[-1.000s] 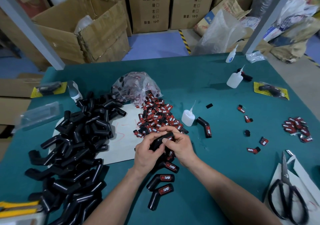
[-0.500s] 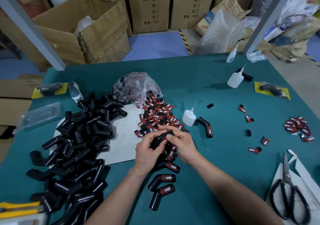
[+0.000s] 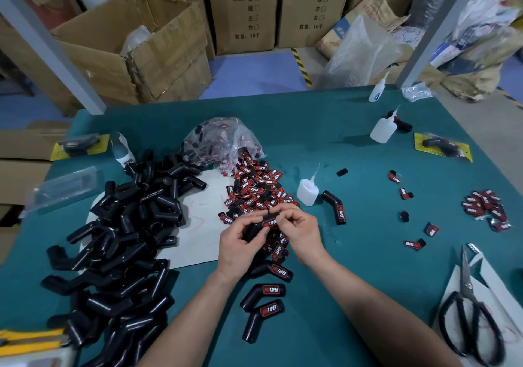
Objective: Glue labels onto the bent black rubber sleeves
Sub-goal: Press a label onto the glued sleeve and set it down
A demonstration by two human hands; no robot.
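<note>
Black-handled scissors [image 3: 465, 281] lie on white paper [image 3: 455, 279] at green table's [image 3: 325, 129] near right; yellow tool [image 3: 31, 338] at near left corner; torn cardboard box [image 3: 135, 52] and printed cartons [image 3: 246, 10] on floor beyond.

1. Sleeve pile [image 3: 119, 239] lies at the left of the table [image 3: 325, 129], partly on the paper sheet [image 3: 203, 242].
2. Label heap [image 3: 254, 188] lies right of the pile; bag [image 3: 223, 140] behind it.
3. Glue bottle [image 3: 307, 191] stands just right of the heap.
4. Three labelled sleeves [image 3: 264, 293] lie before the heap.
5. Scissors [image 3: 464, 284] lie at near right.
</note>
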